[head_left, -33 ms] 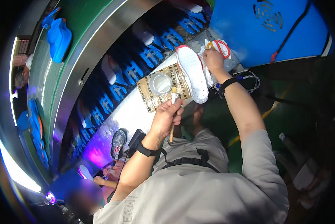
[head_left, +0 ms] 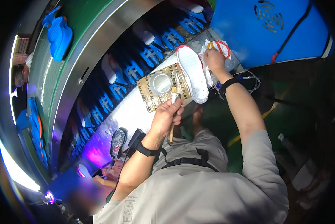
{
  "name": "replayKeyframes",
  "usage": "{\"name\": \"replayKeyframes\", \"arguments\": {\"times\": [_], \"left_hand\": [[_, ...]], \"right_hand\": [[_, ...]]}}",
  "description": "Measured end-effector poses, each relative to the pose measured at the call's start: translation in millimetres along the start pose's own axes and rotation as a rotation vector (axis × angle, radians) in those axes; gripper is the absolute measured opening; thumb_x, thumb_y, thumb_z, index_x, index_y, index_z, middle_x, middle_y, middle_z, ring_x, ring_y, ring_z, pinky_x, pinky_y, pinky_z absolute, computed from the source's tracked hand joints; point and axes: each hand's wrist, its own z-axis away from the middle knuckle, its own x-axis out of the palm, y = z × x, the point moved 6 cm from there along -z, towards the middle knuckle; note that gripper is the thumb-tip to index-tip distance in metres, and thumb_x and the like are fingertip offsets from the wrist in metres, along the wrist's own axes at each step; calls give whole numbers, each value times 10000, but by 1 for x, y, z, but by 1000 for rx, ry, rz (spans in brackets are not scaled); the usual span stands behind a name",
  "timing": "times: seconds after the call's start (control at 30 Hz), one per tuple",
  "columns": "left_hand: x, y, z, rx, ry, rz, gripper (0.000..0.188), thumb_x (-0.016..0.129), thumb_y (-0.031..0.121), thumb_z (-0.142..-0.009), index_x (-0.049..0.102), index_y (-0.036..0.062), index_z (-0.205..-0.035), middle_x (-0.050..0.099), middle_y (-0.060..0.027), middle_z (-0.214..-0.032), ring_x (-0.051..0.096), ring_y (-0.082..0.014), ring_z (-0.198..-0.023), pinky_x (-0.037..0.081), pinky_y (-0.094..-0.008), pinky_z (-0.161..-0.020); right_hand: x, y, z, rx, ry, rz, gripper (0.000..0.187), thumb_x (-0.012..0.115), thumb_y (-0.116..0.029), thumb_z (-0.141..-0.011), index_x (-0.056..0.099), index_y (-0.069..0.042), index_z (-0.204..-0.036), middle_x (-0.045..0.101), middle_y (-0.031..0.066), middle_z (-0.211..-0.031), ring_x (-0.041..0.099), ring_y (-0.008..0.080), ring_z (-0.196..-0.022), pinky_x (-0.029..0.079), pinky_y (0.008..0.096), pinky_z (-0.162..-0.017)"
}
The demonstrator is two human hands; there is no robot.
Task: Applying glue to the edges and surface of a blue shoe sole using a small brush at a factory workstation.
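Note:
My left hand [head_left: 166, 115] is closed round a paintbrush [head_left: 171, 128] with a wooden handle, its bristles beside a cup. This pale round cup [head_left: 160, 83] stands on a brown printed cardboard sheet [head_left: 147, 98]. A white shoe sole [head_left: 193, 74] with a red edge at its far end lies right of the cardboard, between my hands. My right hand [head_left: 214, 61] rests with curled fingers on crumpled white paper [head_left: 208, 76], close to scissors [head_left: 222, 48] with red and orange handles. Whatever its fingers hold, if anything, is hidden.
Behind the pale bench runs a row of blue clamps [head_left: 132, 72] carrying shoe parts. Beyond it, blue shoe lasts [head_left: 59, 39] lie on a green conveyor belt. A large blue machine housing [head_left: 246, 33] stands far right. At lower left sits a co-worker, near a patterned shoe [head_left: 118, 142].
My hands, the brush and the sole stay put. On the conveyor the blue lasts sit very slightly farther up, and the co-worker at lower left has shifted a little.

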Motion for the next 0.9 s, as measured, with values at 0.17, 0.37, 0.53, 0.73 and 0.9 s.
{"name": "replayKeyframes", "arguments": {"times": [0.17,0.37,0.53,0.73,0.9], "left_hand": [[-5,5,-6,32,-18,15,205,526,193,-1046,621,19,-1095,495,20,-734,334,-45,-510,270,-207,-472],[14,36,-25,141,-58,-117,209,552,210,-1033,631,21,-1072,529,20,-743,389,-46,-515,305,-205,-469],[30,57,-58,183,-61,-199,163,600,177,-1003,642,25,-1046,538,17,-743,402,-49,-509,307,-217,-459],[57,84,-98,445,105,-550,227,713,176,-879,708,14,-1037,625,-2,-768,511,-64,-559,415,-248,-517],[115,97,-113,558,-111,-473,451,759,139,-817,672,38,-1248,647,5,-764,556,-84,-643,456,-261,-594]], "right_hand": [[-36,24,-15,122,-105,-300,183,686,-198,-815,796,-104,-926,741,179,-921,715,332,-873,557,394,-791],[-101,34,-30,175,-186,-483,171,707,-148,-801,763,-35,-917,732,96,-825,689,199,-792,541,344,-760],[-135,18,-19,356,-307,-843,102,540,-153,-909,623,-94,-922,589,-25,-794,566,79,-693,465,256,-647],[-171,11,-2,342,-353,-1134,147,486,-172,-933,596,-83,-891,576,-2,-838,564,96,-762,448,268,-683],[-200,-14,15,147,-517,-1128,157,468,-159,-939,596,-81,-890,581,-20,-854,550,83,-757,442,265,-673]]}}
